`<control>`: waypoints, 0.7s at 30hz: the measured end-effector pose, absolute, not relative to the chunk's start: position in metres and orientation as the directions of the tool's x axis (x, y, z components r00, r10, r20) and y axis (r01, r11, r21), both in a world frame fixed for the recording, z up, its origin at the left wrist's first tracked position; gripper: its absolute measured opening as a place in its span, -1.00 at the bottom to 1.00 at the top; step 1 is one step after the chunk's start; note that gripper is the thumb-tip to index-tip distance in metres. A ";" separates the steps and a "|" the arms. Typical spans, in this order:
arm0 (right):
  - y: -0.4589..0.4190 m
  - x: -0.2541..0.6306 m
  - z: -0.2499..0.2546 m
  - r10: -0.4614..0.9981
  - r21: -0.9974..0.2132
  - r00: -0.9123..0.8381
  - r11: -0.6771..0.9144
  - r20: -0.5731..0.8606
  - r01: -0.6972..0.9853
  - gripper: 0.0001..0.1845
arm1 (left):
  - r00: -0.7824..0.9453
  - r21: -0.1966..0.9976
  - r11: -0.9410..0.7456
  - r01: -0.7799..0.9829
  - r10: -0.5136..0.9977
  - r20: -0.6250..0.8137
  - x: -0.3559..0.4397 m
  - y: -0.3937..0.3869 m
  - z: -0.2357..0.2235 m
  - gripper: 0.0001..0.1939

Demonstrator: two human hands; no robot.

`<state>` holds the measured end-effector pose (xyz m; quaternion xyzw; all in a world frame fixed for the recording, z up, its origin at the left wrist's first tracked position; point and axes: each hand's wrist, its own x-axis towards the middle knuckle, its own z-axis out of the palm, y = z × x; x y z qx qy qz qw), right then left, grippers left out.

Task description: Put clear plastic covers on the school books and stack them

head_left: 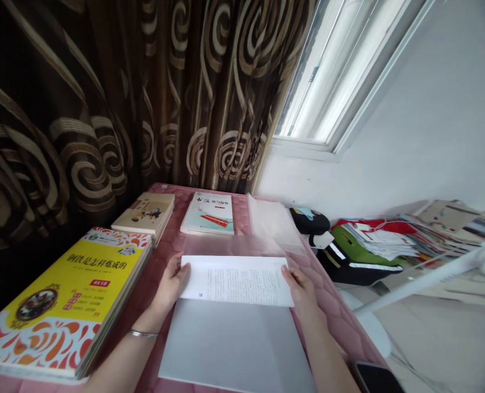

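Between my two hands is a white printed sheet (238, 281), its lines of text turned sideways; whether it is one page or several I cannot tell. My left hand (173, 279) pinches its left edge with the thumb on top. At the right edge my right hand (300, 285) holds it the same way. Under and in front of the sheet lies a large plain whitish-grey panel (236, 344). Clear plastic film (221, 244) shows just behind the held sheet, and more clear film (271, 218) lies farther back on the right.
A pink quilted cover (166, 262) spreads beneath everything. On the left are a yellow book stack (74, 295) and a tan book stack (146, 213). A white workbook pile (208, 213) sits behind. To the right are a green-black bag (357, 254), a phone (376, 376) and a white lamp arm (422, 281).
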<state>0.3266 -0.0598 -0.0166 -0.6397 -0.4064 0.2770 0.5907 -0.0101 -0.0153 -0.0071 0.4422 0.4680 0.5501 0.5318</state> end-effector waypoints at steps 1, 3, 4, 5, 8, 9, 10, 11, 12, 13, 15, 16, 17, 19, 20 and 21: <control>-0.060 0.326 -0.016 0.853 -0.987 0.511 0.024 0.103 0.158 -0.57 | -0.034 0.984 0.004 -0.179 0.999 -0.010 -0.010 -0.017 -0.004 -0.46; -0.060 0.327 -0.015 0.864 -0.994 0.500 0.008 0.060 0.106 -0.57 | -0.013 0.982 0.002 -0.191 1.000 -0.005 -0.008 -0.018 0.000 -0.49; -0.060 0.327 -0.015 0.864 -0.995 0.500 0.008 0.056 0.099 -0.57 | -0.005 0.981 0.000 -0.196 1.000 -0.001 -0.008 -0.019 0.002 -0.50; -0.059 0.328 -0.016 0.862 -0.995 0.503 0.010 0.061 0.103 -0.58 | -0.001 0.981 -0.003 -0.196 1.000 0.003 -0.008 -0.019 0.003 -0.51; -0.058 0.331 -0.020 0.848 -0.988 0.523 0.006 0.086 0.154 -0.58 | -0.018 0.985 -0.016 -0.172 1.000 0.013 -0.008 -0.020 0.004 -0.53; -0.058 0.332 -0.022 0.843 -0.984 0.531 -0.003 0.092 0.176 -0.59 | -0.022 0.986 -0.019 -0.163 1.000 0.016 -0.009 -0.020 0.004 -0.53; -0.057 0.333 -0.024 0.839 -0.980 0.535 -0.016 0.094 0.198 -0.59 | -0.023 0.987 -0.020 -0.158 1.000 0.017 -0.009 -0.020 0.004 -0.54; -0.057 0.334 -0.025 0.837 -0.975 0.538 -0.028 0.097 0.220 -0.59 | -0.019 0.987 -0.020 -0.156 1.000 0.017 -0.009 -0.021 0.004 -0.54; -0.056 0.334 -0.026 0.836 -0.970 0.540 -0.038 0.101 0.240 -0.60 | -0.015 0.987 -0.022 -0.159 1.000 0.019 -0.009 -0.021 0.004 -0.55; -0.056 0.334 -0.026 0.835 -0.966 0.540 -0.044 0.105 0.255 -0.62 | -0.011 0.986 -0.025 -0.164 1.000 0.023 -0.009 -0.021 0.004 -0.55; -0.056 0.333 -0.026 0.834 -0.964 0.540 -0.041 0.112 0.263 -0.64 | -0.010 0.984 -0.036 -0.172 0.999 0.034 -0.009 -0.021 0.004 -0.55; -0.056 0.333 -0.026 0.832 -0.966 0.543 -0.033 0.115 0.255 -0.64 | -0.011 0.984 -0.042 -0.174 0.999 0.041 -0.009 -0.020 0.004 -0.55; -0.056 0.332 -0.026 0.831 -0.970 0.544 -0.023 0.116 0.242 -0.64 | -0.012 0.984 -0.047 -0.173 0.999 0.046 -0.009 -0.020 0.003 -0.56; -0.057 0.331 -0.025 0.835 -0.976 0.538 -0.008 0.113 0.217 -0.63 | -0.006 0.984 -0.048 -0.169 0.999 0.048 -0.008 -0.019 0.003 -0.56; -0.057 0.331 -0.026 0.836 -0.977 0.537 -0.006 0.111 0.211 -0.63 | -0.002 0.985 -0.046 -0.168 0.999 0.047 -0.008 -0.019 0.003 -0.55; -0.058 0.330 -0.026 0.836 -0.977 0.538 -0.009 0.110 0.213 -0.62 | 0.000 0.985 -0.045 -0.167 0.999 0.045 -0.009 -0.019 0.002 -0.55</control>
